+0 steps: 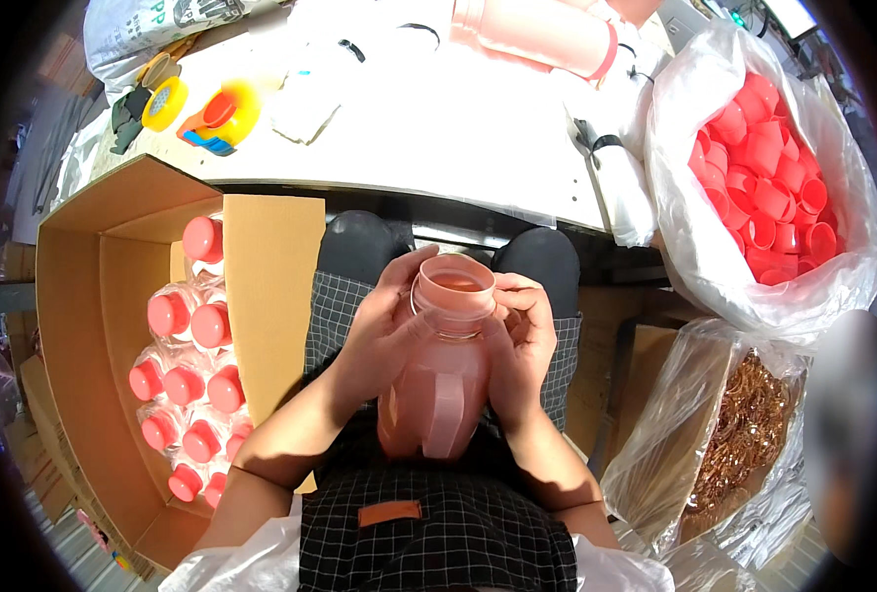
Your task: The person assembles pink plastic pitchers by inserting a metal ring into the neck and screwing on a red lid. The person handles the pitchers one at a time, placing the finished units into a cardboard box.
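Upright in front of my lap is a pink see-through plastic jug (435,400) with a moulded grip and an open, uncapped mouth. My left hand (387,331) is wrapped round the left side of its neck, thumb against the shoulder. On the other side, my right hand (524,340) has its fingers bent at the rim and neck. A thin clear edge shows round the neck below the rim; I cannot tell whether it is a separate ring. The jug's base is at my dark checked apron (438,523).
At left stands an open cardboard box (88,326) of bagged pink-capped jugs. To the right are a plastic bag (680,128) of red caps (759,187) and a lined box of shiny brown loops (744,424). The white table (399,148) ahead bears a yellow-and-red object (226,113) and pink cylinders (537,37).
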Motion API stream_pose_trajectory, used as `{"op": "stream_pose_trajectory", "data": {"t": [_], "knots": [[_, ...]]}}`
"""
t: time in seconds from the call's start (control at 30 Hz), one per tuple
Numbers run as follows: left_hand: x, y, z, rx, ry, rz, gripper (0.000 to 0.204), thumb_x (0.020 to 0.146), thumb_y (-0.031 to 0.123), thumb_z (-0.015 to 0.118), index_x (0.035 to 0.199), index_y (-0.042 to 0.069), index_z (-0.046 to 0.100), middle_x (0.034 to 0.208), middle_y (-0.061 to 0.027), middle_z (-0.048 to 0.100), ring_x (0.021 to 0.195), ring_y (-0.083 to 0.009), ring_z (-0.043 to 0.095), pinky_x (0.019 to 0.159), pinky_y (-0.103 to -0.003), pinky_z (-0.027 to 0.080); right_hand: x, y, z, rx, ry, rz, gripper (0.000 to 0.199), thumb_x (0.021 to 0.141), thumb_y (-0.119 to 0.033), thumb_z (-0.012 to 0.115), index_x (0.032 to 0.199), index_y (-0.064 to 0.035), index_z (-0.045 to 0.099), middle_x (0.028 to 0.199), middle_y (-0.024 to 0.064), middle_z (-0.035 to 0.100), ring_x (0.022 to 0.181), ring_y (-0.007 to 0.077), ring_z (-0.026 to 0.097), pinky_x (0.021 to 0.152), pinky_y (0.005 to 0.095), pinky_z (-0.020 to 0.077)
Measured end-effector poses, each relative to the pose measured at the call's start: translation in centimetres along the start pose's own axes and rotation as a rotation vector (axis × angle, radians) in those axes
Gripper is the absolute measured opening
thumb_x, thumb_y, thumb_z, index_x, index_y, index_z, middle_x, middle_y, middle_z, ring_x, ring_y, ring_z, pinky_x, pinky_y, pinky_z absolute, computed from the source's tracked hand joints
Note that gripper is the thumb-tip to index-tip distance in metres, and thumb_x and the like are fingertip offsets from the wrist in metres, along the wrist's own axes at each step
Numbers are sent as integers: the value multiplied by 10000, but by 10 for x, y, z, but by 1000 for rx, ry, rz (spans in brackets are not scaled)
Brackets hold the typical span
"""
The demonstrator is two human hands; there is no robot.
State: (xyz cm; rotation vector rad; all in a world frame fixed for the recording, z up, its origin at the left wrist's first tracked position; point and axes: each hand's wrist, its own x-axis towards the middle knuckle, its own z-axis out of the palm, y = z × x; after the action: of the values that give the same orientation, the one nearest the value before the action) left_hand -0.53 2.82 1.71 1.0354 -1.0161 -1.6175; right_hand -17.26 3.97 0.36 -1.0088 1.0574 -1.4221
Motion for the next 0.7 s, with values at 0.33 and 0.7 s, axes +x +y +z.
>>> {"op": "stream_pose_trajectory", "data": {"t": [0.33, 0.7], "knots": [[-23, 11, 8, 116, 54, 44, 618, 954, 60, 598, 1503, -43, 334, 1446, -154, 486, 1360, -215, 468, 1142, -356, 375, -7, -17, 3, 124, -63, 172, 308, 918, 31, 564, 1198, -4, 443, 1269, 137, 489, 1146, 152, 534, 1003, 322, 456], [-23, 20, 15, -72, 115, -72, 563, 973, 20, 443, 1518, -41, 315, 1512, -173, 445, 1423, -241, 420, 1188, -372, 321, 15, -17, -11, 224, -273, 470, 456, 932, -70, 445, 1376, 11, 377, 1276, 143, 536, 1214, 199, 525, 1064, 333, 416]]}}
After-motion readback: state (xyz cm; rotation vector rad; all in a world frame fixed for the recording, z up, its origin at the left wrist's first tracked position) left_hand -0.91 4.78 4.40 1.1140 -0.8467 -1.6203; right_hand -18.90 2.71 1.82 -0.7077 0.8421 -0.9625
